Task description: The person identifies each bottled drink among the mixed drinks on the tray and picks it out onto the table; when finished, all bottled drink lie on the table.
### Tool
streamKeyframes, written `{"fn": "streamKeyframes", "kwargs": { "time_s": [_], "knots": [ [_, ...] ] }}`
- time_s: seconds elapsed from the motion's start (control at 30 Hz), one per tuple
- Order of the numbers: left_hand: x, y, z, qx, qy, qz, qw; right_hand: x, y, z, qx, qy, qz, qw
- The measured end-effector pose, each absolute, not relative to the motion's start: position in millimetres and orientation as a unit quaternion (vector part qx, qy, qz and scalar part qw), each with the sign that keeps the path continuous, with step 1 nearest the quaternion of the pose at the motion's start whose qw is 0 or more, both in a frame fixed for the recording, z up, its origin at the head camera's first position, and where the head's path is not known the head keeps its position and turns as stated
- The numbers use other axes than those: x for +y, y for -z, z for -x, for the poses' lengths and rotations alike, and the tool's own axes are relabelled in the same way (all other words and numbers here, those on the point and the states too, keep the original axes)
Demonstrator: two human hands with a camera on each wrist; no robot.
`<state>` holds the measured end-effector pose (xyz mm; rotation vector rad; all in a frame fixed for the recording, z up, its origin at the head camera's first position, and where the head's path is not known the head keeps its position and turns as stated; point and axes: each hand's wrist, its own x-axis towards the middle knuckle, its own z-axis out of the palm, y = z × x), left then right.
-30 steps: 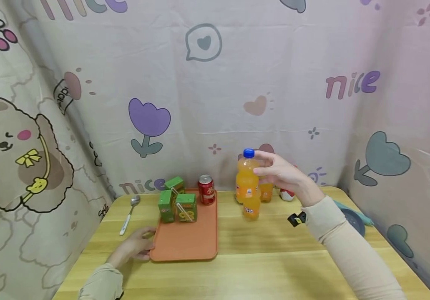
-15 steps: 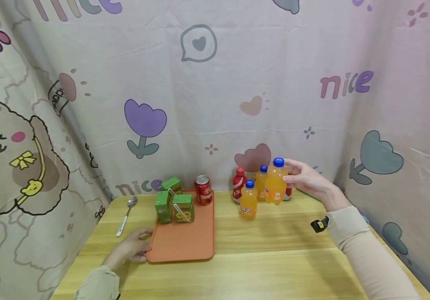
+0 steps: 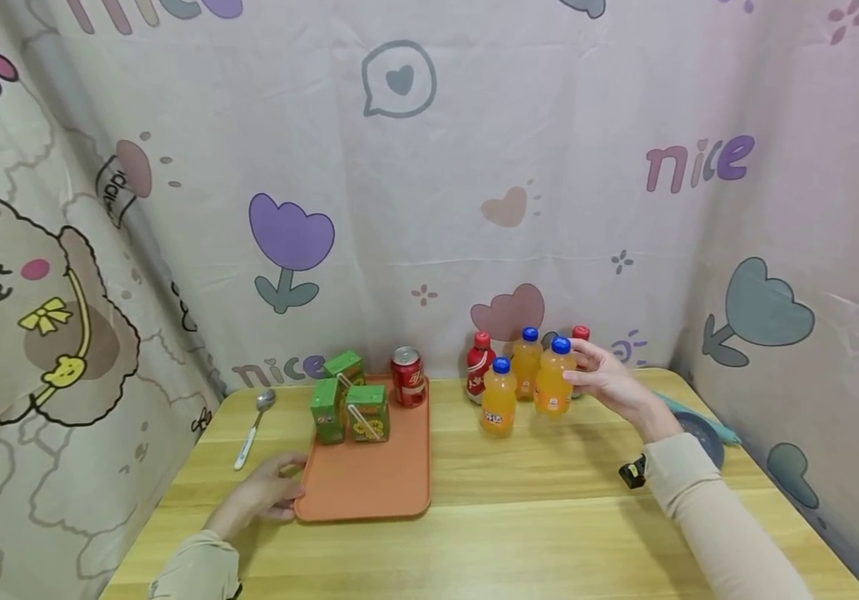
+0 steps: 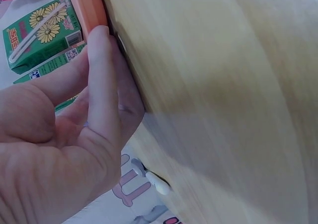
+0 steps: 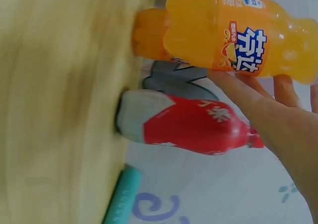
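My right hand (image 3: 616, 385) grips an orange soda bottle (image 3: 553, 385) with a blue cap, upright and close over the table. In the right wrist view, that bottle's label (image 5: 243, 47) faces the camera, and thumb and fingers reach round its far side. Two similar orange soda bottles stand beside it, one in front (image 3: 499, 404) and one behind (image 3: 526, 371). At the left, my left hand (image 3: 258, 493) pinches the near-left rim of an orange tray (image 3: 369, 487). The tray bears several green juice boxes (image 3: 369, 412) with straws and a red soda can (image 3: 409, 379).
Red-capped bottles stand at the back, one left (image 3: 478, 371) of the orange bottles and another (image 5: 189, 122) behind my right hand. A spoon (image 3: 252, 433) lies left of the tray. A dark round dish (image 3: 705, 437) and a teal object (image 3: 725, 433) lie at the right edge.
My right hand has carried the orange soda bottle rightward from behind the front bottle, then lowered it toward the table. My left hand has stayed at the tray's rim.
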<state>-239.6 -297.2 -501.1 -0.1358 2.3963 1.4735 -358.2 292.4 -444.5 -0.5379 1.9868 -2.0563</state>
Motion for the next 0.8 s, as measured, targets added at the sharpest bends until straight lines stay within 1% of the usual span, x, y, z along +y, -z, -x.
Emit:
{"fn": "streamKeyframes", "kwargs": {
  "time_s": [0.13, 0.4, 0.63, 0.8],
  "knots": [
    [-297, 501, 238, 0.84, -0.517, 0.05, 0.161, 293, 454, 361, 0.687, 0.697, 0.178, 0.106],
    [-295, 500, 237, 0.838, -0.517, 0.054, 0.164, 299, 469, 359, 0.697, 0.694, 0.148, 0.104],
    [-294, 496, 236, 0.839, -0.515, 0.055, 0.166, 299, 476, 355, 0.685, 0.706, 0.145, 0.111],
    [-293, 496, 237, 0.84, -0.514, 0.054, 0.166, 300, 479, 355, 0.712, 0.682, 0.132, 0.103]
  ]
}}
